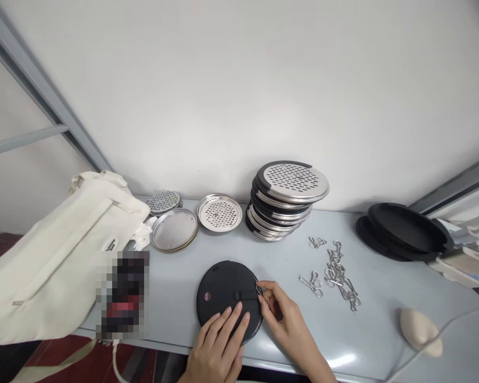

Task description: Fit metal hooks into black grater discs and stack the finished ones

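A round black disc (219,303) lies on the grey table, with a small reddish-brown round spot and a raised slot near its middle. My left hand (219,346) rests on its lower part, fingers stretched out flat. At the disc's right edge, my right hand (281,314) pinches a small bent metal wire clip (259,290) between thumb and fingers. The clip touches the disc by the slot; the fingers hide part of it. To the right of this hand lie several loose wire clips (335,271) in a loose heap, with smaller groups beside it.
Behind the disc stands a leaning stack of perforated metal plates with black rims (291,183). Shallow metal plates (219,214) sit left of it. Black round trays (403,229) lie at right, near a beige rounded object (419,332) and a cable. A cream bag (59,260) covers the left end.
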Motion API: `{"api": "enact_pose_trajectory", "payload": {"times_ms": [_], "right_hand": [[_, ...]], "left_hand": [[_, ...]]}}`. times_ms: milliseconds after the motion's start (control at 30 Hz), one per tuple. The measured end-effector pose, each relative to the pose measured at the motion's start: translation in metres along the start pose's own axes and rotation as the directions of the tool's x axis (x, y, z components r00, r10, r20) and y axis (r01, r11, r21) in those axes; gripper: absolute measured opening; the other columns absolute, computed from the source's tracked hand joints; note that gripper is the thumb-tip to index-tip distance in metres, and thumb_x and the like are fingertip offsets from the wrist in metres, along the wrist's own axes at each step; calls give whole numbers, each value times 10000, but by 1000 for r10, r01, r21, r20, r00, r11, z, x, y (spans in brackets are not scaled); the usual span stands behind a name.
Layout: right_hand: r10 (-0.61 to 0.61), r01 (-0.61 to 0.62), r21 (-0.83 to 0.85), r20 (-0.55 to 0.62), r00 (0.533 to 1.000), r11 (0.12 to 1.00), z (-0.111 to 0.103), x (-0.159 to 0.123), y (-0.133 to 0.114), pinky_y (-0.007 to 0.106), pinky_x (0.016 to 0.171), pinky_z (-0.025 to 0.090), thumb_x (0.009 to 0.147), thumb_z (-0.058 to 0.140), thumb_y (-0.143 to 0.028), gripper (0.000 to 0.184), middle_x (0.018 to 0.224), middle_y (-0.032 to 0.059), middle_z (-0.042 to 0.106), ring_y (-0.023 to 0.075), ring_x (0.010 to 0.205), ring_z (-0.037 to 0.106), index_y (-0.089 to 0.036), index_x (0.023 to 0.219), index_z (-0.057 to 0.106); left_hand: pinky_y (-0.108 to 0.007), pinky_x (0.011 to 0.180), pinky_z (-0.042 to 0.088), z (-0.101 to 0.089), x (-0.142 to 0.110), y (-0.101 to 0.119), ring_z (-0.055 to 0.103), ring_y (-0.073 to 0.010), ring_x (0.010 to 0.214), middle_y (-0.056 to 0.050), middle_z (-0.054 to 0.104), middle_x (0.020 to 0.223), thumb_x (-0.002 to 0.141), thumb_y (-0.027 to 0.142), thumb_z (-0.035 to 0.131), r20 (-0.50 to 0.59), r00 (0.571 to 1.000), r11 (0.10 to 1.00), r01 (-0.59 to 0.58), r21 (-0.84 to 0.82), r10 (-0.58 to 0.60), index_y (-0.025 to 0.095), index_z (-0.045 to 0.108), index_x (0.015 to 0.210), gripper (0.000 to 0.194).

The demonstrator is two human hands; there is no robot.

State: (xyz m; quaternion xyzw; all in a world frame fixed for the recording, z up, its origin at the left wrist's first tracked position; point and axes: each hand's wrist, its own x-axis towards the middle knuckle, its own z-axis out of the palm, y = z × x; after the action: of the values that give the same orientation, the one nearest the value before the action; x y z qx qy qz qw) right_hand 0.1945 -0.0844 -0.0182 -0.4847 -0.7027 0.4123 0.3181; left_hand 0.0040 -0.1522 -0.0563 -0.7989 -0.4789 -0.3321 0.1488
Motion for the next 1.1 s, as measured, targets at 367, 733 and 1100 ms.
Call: {"api": "enact_pose_trajectory", "payload": {"times_ms": [367, 733, 1100], "right_hand": [[-4, 4, 13, 3, 1000, 1000, 0, 0, -1, 224, 589, 423, 989, 409, -340, 226, 697, -48, 446, 131, 602, 466, -202, 1150, 489], [-4, 4, 19, 3, 1000, 1000, 1, -1, -1, 227, 581, 419, 986, 404, -340, 227, 691, -55, 424, 132, 592, 457, -205, 1153, 478], [4, -4, 13, -7, 1000, 1000, 2, 0, 0, 223, 591, 428, 987, 408, -334, 222, 701, -51, 437, 128, 600, 470, -207, 1154, 480]], "left_hand": [[-289, 1069, 336, -1, 1, -1, 561, -174, 1182, -13, 589, 1360, 960, 272, 406, 0, 1000, 1000, -11, 7, 11, 214, 568, 1354, 430], [-293, 1063, 348, 0, -3, -1, 549, -180, 1205, -12, 569, 1383, 968, 297, 387, 32, 999, 999, -18, 38, 16, 224, 544, 1375, 443], [-293, 1087, 312, -3, 1, 1, 546, -170, 1198, -12, 573, 1377, 960, 267, 420, 16, 1000, 999, 14, -38, -13, 209, 554, 1364, 430]]}}
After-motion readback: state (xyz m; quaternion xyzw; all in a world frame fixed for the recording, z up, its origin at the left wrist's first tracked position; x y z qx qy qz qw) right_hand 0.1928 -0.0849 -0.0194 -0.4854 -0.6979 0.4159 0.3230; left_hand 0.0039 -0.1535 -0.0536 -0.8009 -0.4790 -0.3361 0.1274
